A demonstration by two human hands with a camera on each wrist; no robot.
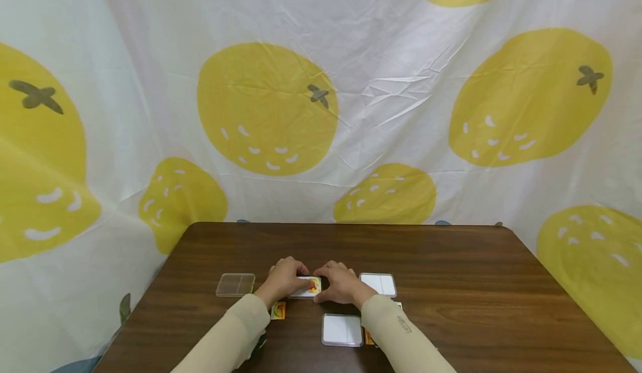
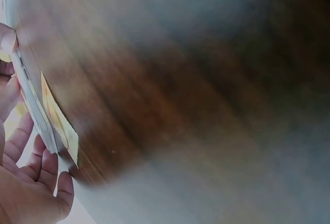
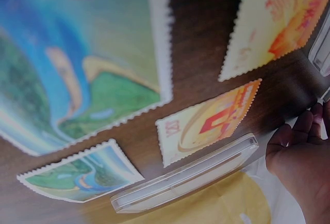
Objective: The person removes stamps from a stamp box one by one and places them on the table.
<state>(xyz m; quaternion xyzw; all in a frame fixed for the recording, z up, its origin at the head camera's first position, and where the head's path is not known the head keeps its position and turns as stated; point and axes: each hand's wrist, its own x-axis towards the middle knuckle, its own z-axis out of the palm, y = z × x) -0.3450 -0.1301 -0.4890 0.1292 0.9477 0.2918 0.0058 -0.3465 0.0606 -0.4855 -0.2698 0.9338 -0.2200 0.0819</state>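
Midway across the table, my two hands meet at a flat clear case (image 1: 300, 294) with a white insert and a small yellow-and-red postage stamp (image 1: 316, 285) on it. My left hand (image 1: 283, 279) grips the case from the left, its thumb lying over the stamp. From the right, my right hand (image 1: 343, 285) spans the case's end between thumb and forefinger. The left wrist view shows the case edge-on (image 2: 37, 105), with left fingers (image 2: 20, 137) along it. In the right wrist view my right hand (image 3: 303, 165) has bent fingers; most of the held case is out of frame.
A clear case (image 1: 236, 285) lies left; white-lined cases lie at right (image 1: 378, 285) and in front (image 1: 342, 329). An orange stamp (image 1: 278, 310) is by my left wrist. Near my right sleeve lie landscape stamps (image 3: 82, 177) and orange stamps (image 3: 209, 123). A lemon-print cloth (image 1: 391, 111) hangs behind.
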